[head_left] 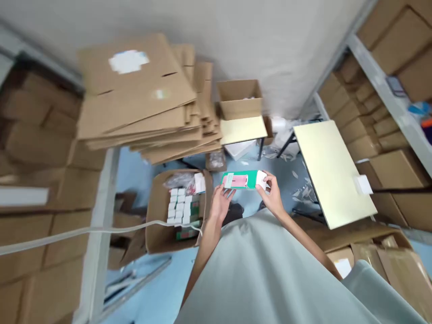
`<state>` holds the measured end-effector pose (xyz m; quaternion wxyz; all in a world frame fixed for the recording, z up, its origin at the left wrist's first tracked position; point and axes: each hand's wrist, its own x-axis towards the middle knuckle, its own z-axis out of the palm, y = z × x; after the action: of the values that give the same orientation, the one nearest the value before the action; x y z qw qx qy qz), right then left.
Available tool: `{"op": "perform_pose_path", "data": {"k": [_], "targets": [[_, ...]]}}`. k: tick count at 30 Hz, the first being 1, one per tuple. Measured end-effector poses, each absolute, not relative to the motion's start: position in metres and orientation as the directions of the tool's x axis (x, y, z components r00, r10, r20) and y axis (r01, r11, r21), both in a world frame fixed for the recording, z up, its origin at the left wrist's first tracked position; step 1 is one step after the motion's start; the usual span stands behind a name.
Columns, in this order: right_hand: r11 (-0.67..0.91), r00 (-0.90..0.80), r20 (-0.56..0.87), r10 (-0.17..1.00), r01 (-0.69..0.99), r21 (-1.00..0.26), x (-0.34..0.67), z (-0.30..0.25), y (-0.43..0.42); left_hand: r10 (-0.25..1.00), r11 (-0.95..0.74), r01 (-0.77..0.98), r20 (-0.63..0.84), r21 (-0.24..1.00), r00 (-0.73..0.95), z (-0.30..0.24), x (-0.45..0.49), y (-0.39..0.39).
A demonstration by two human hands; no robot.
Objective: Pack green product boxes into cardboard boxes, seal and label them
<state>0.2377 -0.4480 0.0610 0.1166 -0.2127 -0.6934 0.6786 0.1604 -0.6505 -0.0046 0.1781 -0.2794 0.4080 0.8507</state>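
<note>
A small green carton with a pink picture on its face and a white end is held level in front of my body. My left hand grips its left end from below. At the white end, the fingers and thumb of my right hand close on the carton. Below and to the left stands an open cardboard box holding several small white-ended cartons in rows, some with green sides. Clear plastic wrap lies in that box too.
Flattened cardboard sheets are piled at the upper left. An open box stands on a small table. To the right is a pale tabletop with a small white box. Shelves of cartons line both sides. A white hose crosses the left.
</note>
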Motion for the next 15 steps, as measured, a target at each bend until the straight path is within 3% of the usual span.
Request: {"op": "perform_pose_path", "data": {"k": [7, 11, 15], "targets": [[-0.17, -0.618, -0.114, 0.778, -0.032, -0.985, 0.304, 0.051, -0.332, 0.354, -0.283, -0.608, -0.509, 0.741, -0.785, 0.016, 0.147, -0.488], [-0.146, -0.436, -0.09, 0.895, -0.095, -0.985, 0.328, 0.048, -0.284, 0.519, -0.058, -0.634, -0.519, 0.771, -0.679, 0.017, 0.142, -0.415], [-0.083, -0.272, -0.065, 0.96, -0.055, -0.995, 0.345, 0.047, -0.235, 0.707, 0.169, -0.597, -0.519, 0.785, -0.481, 0.011, 0.126, -0.349]]}}
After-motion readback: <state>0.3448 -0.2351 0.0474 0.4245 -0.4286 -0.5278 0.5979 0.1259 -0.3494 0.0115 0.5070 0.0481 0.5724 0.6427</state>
